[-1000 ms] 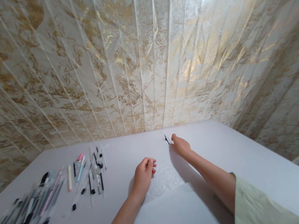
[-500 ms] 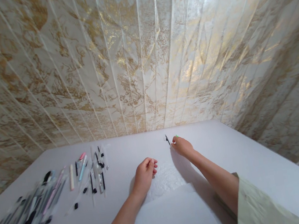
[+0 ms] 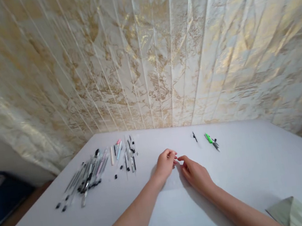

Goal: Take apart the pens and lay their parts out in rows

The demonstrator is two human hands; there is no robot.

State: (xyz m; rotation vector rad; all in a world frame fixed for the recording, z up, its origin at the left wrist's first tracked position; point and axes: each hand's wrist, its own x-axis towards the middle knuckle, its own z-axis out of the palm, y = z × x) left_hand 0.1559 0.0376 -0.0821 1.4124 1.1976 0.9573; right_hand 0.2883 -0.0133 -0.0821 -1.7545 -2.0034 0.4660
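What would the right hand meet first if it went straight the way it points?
Probably the left hand, close ahead; whether the right hand touches it is unclear.

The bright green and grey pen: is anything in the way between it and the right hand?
Nothing visible stands between the bare right hand and the bright green and grey pen. The thin black stick lies left of the pen, off that path.

Probably a home, judging by the gold-patterned wall covering [image 3: 143, 61].
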